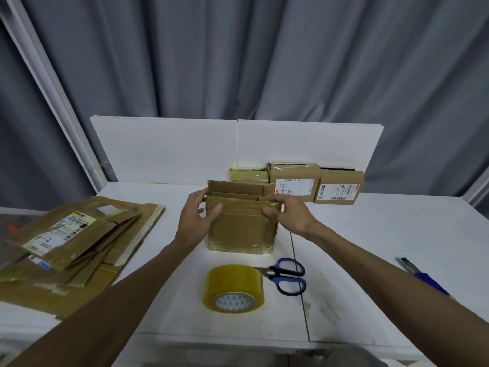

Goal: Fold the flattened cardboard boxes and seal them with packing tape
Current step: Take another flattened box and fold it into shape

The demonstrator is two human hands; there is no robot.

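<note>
Brown cardboard box upright mid-table, bottom on the white table, top flaps up and open. Near face glossy with clear tape, more tape along the bottom edge. Far flap standing tallest; inner flaps partly folded in.

Gripped at both upper corners:
- left hand on the left corner, thumb flat on the near face, fingers curled round the side edge.
- right hand on the right corner, thumb on the near face, fingers wrapped over the top rim next to a side flap.
- both grips narrow, closed on cardboard.

Tape roll, yellowish clear, near side of the box, between the forearms, untouched, core facing the near edge. Blue-handled scissors just right of the roll, handles to the right, blades running in behind it; contact with the roll not discernible.

Stack of flattened boxes at far left, fanned out, shipping labels on the top sheets, well apart from both hands.

Three made-up boxes in a row behind the held one, against the white backboard: low tape-wrapped box, taller labelled box, second labelled box at the right end, top edge looking slightly lifted. Side by side, touching or nearly.

Blue-handled tool at far right beside the right forearm, partly hidden; type unclear. Grey curtain behind everything.
</note>
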